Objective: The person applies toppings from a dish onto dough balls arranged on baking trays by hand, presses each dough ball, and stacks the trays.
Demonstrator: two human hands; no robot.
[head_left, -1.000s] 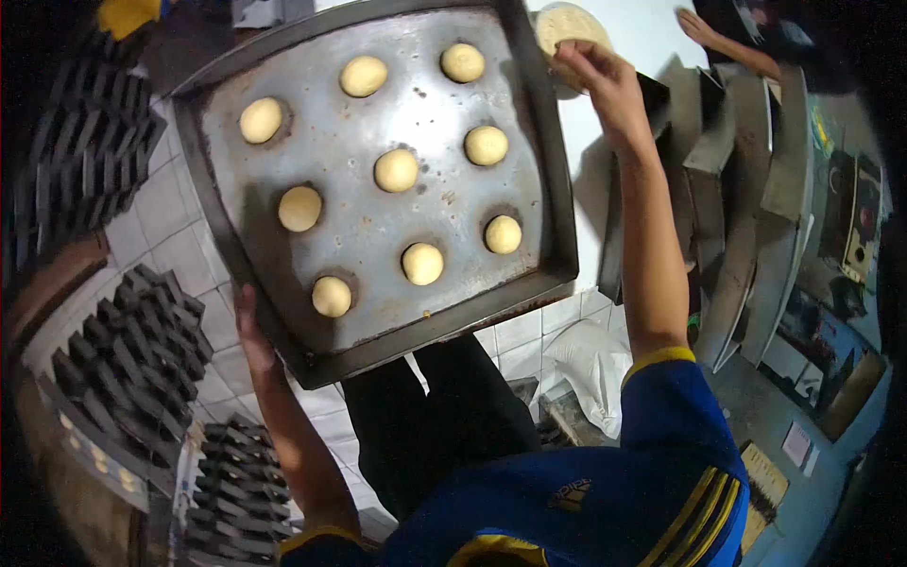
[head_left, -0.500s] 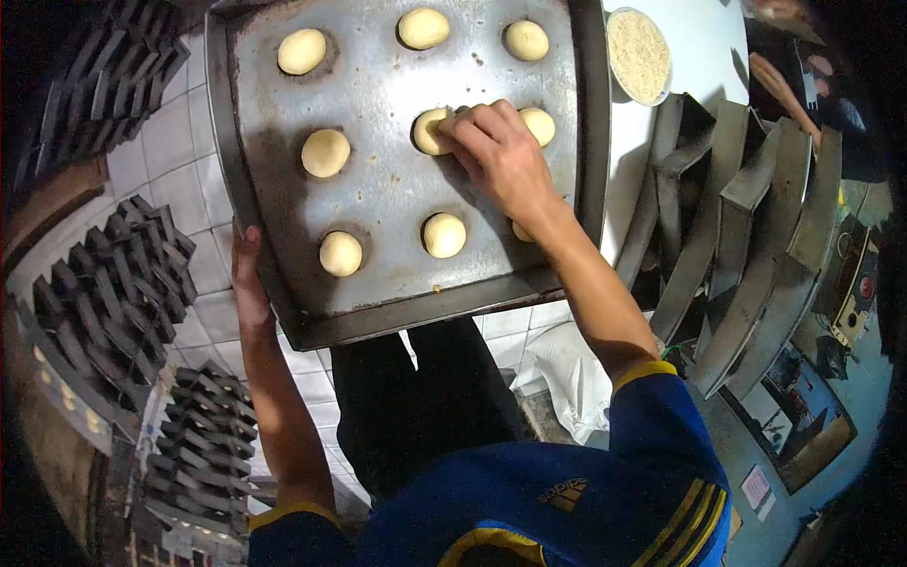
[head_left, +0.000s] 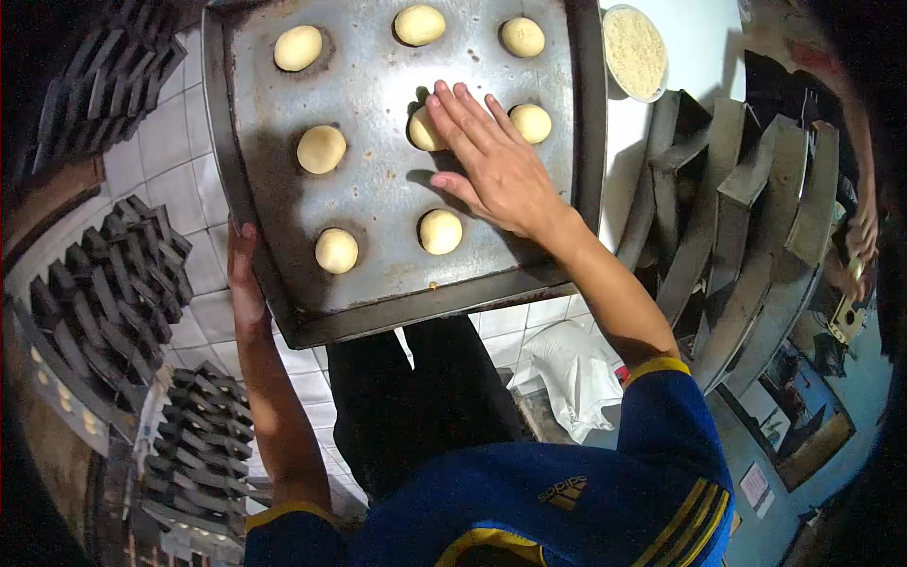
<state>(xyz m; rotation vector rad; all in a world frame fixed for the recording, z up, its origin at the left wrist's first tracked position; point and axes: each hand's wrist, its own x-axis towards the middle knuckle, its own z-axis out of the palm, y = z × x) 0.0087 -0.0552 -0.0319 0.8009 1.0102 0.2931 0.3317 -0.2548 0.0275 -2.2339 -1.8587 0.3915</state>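
A worn metal baking tray fills the upper middle of the head view, with several pale round dough balls spaced out over it. My left hand grips the tray's left side; its thumb shows at the wall, while the other fingers are hidden beneath. Over the middle dough ball lies my right hand, flat with fingers stretched out and thumb apart, partly covering the ball. Another dough ball sits just right of those fingers, and one more lies below the thumb.
A bowl of pale crumbs stands on a white surface right of the tray. Stacked metal trays rise at the right, more stacks at the left. A white sack lies below. Another person's hand shows at far right.
My right hand has gone from bunched fingertips on the middle dough ball to lying flat with fingers extended over it. The other person's arm at the right has moved lower.
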